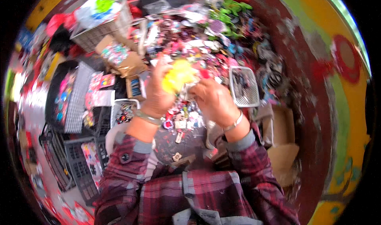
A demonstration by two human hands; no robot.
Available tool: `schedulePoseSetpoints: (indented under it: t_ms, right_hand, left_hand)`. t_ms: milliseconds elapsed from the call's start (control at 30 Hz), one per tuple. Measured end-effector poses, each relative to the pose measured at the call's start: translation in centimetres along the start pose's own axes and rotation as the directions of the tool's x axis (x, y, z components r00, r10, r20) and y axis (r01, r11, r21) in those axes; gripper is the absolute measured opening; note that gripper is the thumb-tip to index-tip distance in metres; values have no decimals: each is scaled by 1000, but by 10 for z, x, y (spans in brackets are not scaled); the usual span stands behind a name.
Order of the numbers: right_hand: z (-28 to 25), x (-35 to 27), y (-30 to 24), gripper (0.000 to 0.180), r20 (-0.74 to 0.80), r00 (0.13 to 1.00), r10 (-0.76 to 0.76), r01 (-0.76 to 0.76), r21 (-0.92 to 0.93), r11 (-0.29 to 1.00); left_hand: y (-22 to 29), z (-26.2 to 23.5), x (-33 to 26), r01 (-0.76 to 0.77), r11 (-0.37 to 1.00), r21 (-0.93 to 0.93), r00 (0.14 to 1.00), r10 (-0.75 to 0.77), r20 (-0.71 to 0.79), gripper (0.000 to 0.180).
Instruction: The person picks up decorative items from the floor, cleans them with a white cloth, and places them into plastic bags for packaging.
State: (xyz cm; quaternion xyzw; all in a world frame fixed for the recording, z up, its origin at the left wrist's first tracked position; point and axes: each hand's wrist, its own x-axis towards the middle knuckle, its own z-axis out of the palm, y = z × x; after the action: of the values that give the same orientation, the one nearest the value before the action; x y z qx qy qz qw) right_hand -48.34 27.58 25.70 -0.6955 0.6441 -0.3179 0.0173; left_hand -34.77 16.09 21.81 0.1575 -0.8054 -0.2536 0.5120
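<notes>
Big heap of small mixed goods (178,36) in front of me, blurred, most single pieces unreadable. White basket (250,101) stands right of my hands; its dark contents are hard to make out. My left hand (158,92) grips a yellow fluffy thing (178,75); not all its fingers show. My right hand (214,100) is curled, fingertips drawn in; can't tell what they pinch, if anything. Yellow fluffy thing is over the heap, between my hands: bright, rounded, ragged-edged, paler toward the right. Small red bit (204,73) by my right fingertips, too blurred to identify.
</notes>
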Motion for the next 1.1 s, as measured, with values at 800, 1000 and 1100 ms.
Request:
schedulePoseSetpoints:
  t_ms: [800, 1000, 1100]
  right_hand:
    - [-124, -460, 191, 17, -28, -619, 785, -417, 858, -299]
    - [-116, -344, 203, 13, -97, -39, 995, -670, 741, 46]
    - [-89, -179, 117, 12, -19, 392, 920, -673, 676, 301]
  left_hand:
    - [-29, 31, -29, 784, 502, -365, 617, -571, 542, 27]
    - [-12, 20, -15, 759, 135, -637, 590, -558, 584, 32]
    - [-2, 9, -7, 702, -2, -712, 614, -505, 606, 37]
